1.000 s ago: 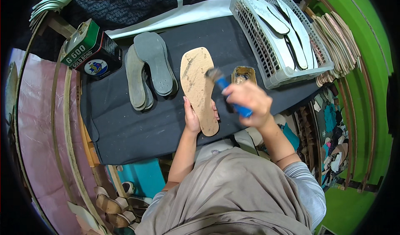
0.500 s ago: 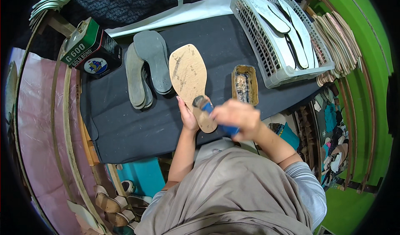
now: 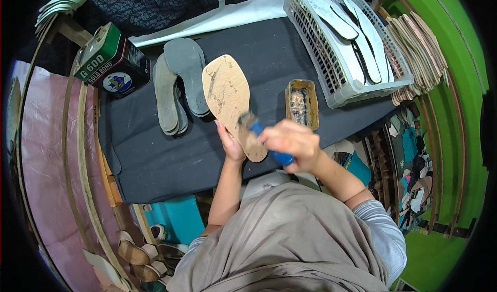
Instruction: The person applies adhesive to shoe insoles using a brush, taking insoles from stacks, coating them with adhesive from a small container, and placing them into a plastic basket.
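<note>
The left hand (image 3: pixel 231 146) clasps a tan insole (image 3: pixel 226 87); the right hand (image 3: pixel 294 143) curls fingers around a blue-handled brush (image 3: pixel 257 129), head (image 3: pixel 247 120) beyond them.

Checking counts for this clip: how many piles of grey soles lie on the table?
2. The left pile is nearer the metal can; the right pile is nearer the tan sole in the left hand. Some soles underneath may be hidden.

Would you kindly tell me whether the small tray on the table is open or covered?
Open: no lid lies over the small tray, and its stained inside shows from above.
</note>
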